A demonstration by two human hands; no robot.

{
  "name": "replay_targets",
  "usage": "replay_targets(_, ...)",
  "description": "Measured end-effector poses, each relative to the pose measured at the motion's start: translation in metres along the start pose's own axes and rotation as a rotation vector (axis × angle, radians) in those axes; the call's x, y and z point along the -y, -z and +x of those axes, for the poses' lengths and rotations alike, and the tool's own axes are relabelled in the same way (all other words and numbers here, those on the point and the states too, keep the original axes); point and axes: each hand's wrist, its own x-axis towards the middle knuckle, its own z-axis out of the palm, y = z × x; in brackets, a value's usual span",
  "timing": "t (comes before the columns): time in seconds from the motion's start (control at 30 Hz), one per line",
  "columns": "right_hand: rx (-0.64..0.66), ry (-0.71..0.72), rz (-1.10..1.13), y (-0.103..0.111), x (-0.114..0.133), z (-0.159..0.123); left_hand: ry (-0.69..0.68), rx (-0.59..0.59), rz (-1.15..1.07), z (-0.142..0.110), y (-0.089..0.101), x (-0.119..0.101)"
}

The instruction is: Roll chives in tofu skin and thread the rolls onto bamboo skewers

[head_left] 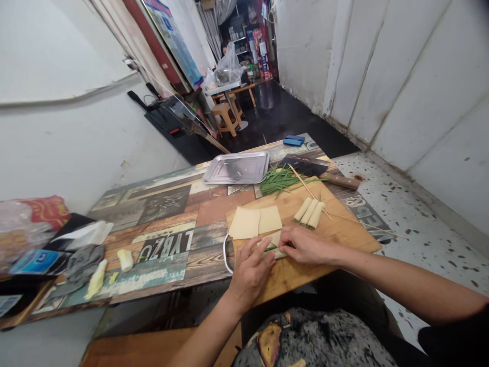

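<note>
Both my hands rest on a wooden cutting board (340, 229). My left hand (250, 267) and my right hand (303, 243) have their fingers curled onto a pale tofu-skin sheet (275, 239) with green chives inside it, between the two hands. Two flat tofu-skin sheets (254, 221) lie just beyond my left hand. Three finished rolls (310, 211) sit threaded on a bamboo skewer (305, 186) beyond my right hand. A pile of green chives (280, 178) lies at the board's far edge.
A steel tray (237, 167) and a cleaver (317, 168) with a wooden handle lie past the board. A blue object (293, 140) sits at the table's far end. Bags, a grey cloth (82, 262) and vegetable scraps (125, 259) crowd the table's left side. More skewers (367, 224) lie to the right.
</note>
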Motion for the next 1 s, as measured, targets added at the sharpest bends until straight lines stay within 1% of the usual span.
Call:
replay_targets(0.07,0.004,0.008,-0.029,0.001,0.000,0.000,-0.053,0.038,-0.031,0.002,0.000,0.001)
replay_targets(0.13,0.009,0.005,-0.044,0.002,0.000,0.001,-0.097,0.042,-0.051,0.006,0.001,0.001)
replay_targets(0.23,0.013,-0.012,-0.048,0.001,-0.002,0.001,-0.098,0.038,-0.026,0.013,0.005,-0.001)
replay_targets(0.3,-0.024,0.018,-0.090,-0.002,-0.003,-0.002,-0.084,0.050,-0.020,0.016,0.008,-0.003)
replay_targets(0.33,-0.064,0.069,-0.143,-0.005,-0.003,-0.005,-0.072,0.060,-0.022,0.018,0.009,-0.005)
replay_targets(0.37,-0.111,0.149,-0.221,-0.008,-0.004,-0.008,-0.059,0.076,-0.024,0.019,0.010,-0.006)
replay_targets(0.47,-0.254,0.457,-0.497,-0.019,-0.005,-0.018,-0.030,0.115,-0.033,0.021,0.012,-0.010)
replay_targets(0.5,-0.287,0.525,-0.566,-0.023,-0.005,-0.020,-0.022,0.123,-0.036,0.022,0.013,-0.011)
replay_targets(0.53,-0.317,0.560,-0.612,-0.026,-0.006,-0.022,-0.013,0.125,-0.040,0.022,0.012,-0.012)
replay_targets(0.6,-0.364,0.557,-0.651,-0.030,-0.006,-0.024,0.017,0.123,-0.042,0.021,0.011,-0.012)
replay_targets(0.73,-0.350,0.512,-0.659,-0.032,-0.006,-0.019,0.112,0.092,-0.036,0.015,0.010,-0.013)
replay_targets(0.8,-0.321,0.490,-0.664,-0.032,-0.007,-0.016,0.134,0.081,-0.040,0.013,0.010,-0.014)
replay_targets(1.0,-0.157,0.360,-0.595,-0.028,-0.006,-0.006,0.163,0.099,-0.036,0.013,0.013,-0.015)
